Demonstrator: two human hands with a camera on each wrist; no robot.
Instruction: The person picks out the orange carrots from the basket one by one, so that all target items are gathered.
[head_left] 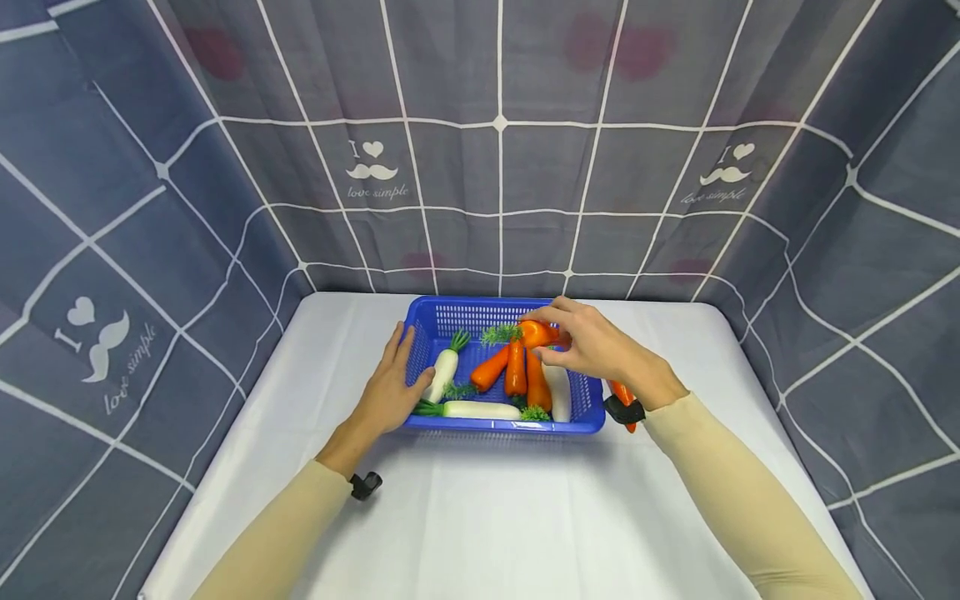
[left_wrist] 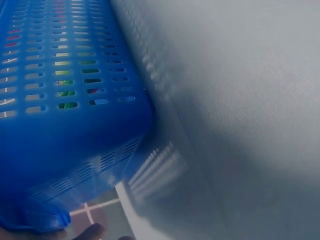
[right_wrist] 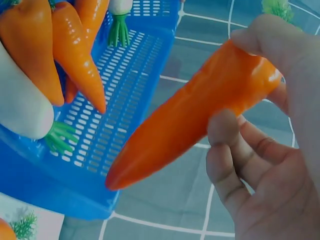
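My right hand [head_left: 592, 342] pinches an orange toy carrot [right_wrist: 185, 120] near its thick end, over the right part of the blue plastic basket [head_left: 510, 425]. Green leaves stick out past the fingers in the head view. At the basket's left side is my left hand [head_left: 390, 387], fingers extended along the wall and thumb over the rim. Inside the basket lie orange carrots [head_left: 514, 371] in the middle and white radishes [head_left: 480, 410] along the front, left and right. The basket's slotted wall [left_wrist: 60, 125] fills much of the left wrist view.
Another carrot [head_left: 628, 406] lies on the white-covered table [head_left: 480, 517], right of the basket and partly hidden by my right wrist. A grey checked curtain [head_left: 457, 167] with white lines stands behind the table and along both sides.
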